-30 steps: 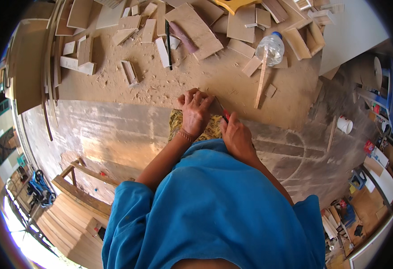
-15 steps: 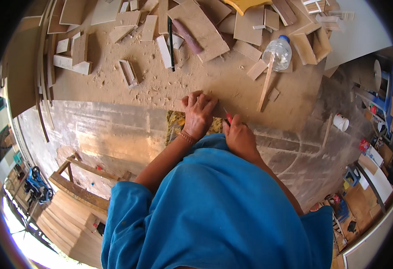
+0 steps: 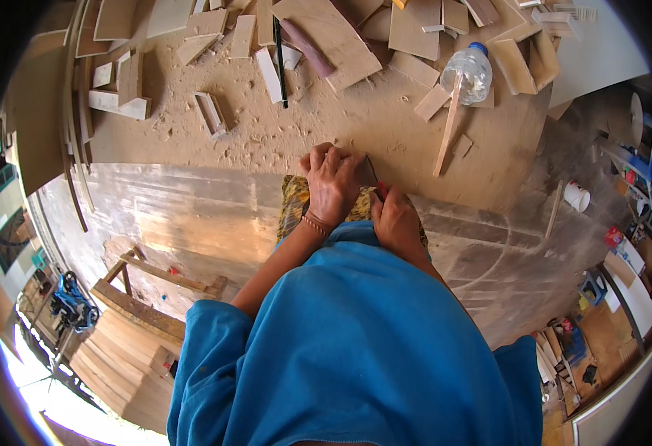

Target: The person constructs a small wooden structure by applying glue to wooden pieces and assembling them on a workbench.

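Note:
At the near edge of the worktable (image 3: 259,152), my left hand (image 3: 331,184) rests with its fingers curled down, and whatever lies under them is hidden. Just to its right, my right hand (image 3: 396,223) is closed around the red handle of a knife (image 3: 382,190). Its thin blade points up and away, close beside my left fingertips. Beyond my hands, wood shavings (image 3: 255,154) are scattered over the tabletop. A small wooden frame (image 3: 211,115) lies to the left of them.
A clear plastic bottle (image 3: 473,74) with a blue cap lies at the right, a thin wooden strip (image 3: 449,130) beside it. Several wood offcuts and a dark pencil-like stick (image 3: 278,67) lie at the back. Long strips (image 3: 73,97) line the left side. A white cup (image 3: 576,197) is on the floor.
The whole view has shifted slightly. The knife's blade has tilted a little and looks darker against my left fingers. Both hands stay in nearly the same place.

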Tool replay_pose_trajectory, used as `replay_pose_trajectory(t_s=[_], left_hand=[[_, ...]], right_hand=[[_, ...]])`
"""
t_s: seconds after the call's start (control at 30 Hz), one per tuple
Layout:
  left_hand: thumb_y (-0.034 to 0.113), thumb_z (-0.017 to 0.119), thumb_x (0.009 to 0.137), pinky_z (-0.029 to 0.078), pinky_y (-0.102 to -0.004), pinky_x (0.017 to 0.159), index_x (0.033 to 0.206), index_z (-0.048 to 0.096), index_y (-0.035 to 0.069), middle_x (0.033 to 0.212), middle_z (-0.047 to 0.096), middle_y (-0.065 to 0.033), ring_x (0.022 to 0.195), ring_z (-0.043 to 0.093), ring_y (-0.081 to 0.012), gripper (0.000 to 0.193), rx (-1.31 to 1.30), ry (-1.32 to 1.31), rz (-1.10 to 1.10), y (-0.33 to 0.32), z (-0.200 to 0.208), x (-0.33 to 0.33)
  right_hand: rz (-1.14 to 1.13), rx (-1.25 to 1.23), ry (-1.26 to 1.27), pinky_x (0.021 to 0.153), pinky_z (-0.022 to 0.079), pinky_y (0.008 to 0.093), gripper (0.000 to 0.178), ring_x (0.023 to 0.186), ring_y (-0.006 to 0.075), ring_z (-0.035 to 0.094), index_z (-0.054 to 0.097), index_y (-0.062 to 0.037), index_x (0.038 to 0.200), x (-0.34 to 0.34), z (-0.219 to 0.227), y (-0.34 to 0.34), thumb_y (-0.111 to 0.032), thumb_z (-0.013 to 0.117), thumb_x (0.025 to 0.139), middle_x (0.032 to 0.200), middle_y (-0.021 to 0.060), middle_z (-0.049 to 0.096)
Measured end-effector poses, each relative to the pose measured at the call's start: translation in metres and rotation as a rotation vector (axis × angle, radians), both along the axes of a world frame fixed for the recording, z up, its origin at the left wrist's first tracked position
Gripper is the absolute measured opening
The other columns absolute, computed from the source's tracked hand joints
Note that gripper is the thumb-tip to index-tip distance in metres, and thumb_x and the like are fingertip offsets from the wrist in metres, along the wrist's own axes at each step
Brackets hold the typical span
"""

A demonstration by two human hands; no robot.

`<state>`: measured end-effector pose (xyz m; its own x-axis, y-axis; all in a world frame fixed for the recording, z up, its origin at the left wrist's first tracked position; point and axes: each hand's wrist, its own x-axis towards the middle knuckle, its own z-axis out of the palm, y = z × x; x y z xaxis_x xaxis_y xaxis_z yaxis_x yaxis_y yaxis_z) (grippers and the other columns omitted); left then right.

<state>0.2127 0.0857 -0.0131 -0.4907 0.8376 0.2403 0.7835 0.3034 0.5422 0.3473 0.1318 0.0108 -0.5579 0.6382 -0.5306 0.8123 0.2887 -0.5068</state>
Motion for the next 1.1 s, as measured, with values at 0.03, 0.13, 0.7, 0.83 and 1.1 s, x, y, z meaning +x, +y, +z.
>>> replay_pose_trajectory(t_s=[0.03,0.13,0.7,0.83,1.1], left_hand=[[0.007,0.058,0.064,0.032,-0.0404,0.075,0.086,0.064,0.012,0.083,0.055,-0.0021,0.091,0.050,-0.0248,0.023,-0.002,0.006,-0.006,0.000,-0.001,0.000],[0.007,0.059,0.064,0.032,-0.0402,0.075,0.085,0.064,0.013,0.083,0.055,-0.0014,0.090,0.050,-0.0242,0.022,0.009,0.023,0.002,0.001,-0.002,0.002],[0.005,0.063,0.062,0.032,-0.0366,0.077,0.086,0.067,0.015,0.082,0.059,0.0021,0.088,0.052,-0.0207,0.027,0.016,0.106,-0.021,-0.001,0.002,0.004],[0.006,0.064,0.061,0.032,-0.0371,0.077,0.087,0.067,0.015,0.082,0.059,0.0019,0.088,0.052,-0.0208,0.028,0.014,0.133,-0.034,0.000,0.003,0.003],[0.005,0.058,0.063,0.032,-0.0399,0.079,0.085,0.065,0.013,0.085,0.058,-0.0008,0.091,0.051,-0.0241,0.024,0.048,0.073,0.013,-0.004,-0.009,0.003]], right_hand=[[-0.006,-0.002,0.006,0.067,0.047,0.0479,0.036,0.077,0.0448,0.058,0.042,0.0072,0.099,0.000,0.000,-0.001,-0.025,0.053,0.088,0.080,0.0307,0.058],[0.011,0.022,-0.062,0.064,0.048,0.0486,0.039,0.072,0.0445,0.059,0.040,0.0072,0.098,0.000,-0.001,-0.004,-0.029,0.051,0.089,0.075,0.0307,0.058],[-0.001,0.056,0.102,0.048,0.049,0.0450,0.040,0.056,0.0389,0.060,0.038,0.0071,0.100,0.009,-0.005,-0.009,-0.032,0.045,0.092,0.057,0.0220,0.057],[0.004,0.094,0.162,0.048,0.049,0.0445,0.039,0.056,0.0382,0.061,0.038,0.0069,0.100,0.010,-0.007,-0.008,-0.031,0.045,0.093,0.057,0.0217,0.058],[0.073,0.198,0.179,0.051,0.050,0.0446,0.036,0.057,0.0379,0.061,0.040,0.0034,0.093,0.008,-0.002,-0.004,-0.032,0.046,0.092,0.057,0.0215,0.058]])
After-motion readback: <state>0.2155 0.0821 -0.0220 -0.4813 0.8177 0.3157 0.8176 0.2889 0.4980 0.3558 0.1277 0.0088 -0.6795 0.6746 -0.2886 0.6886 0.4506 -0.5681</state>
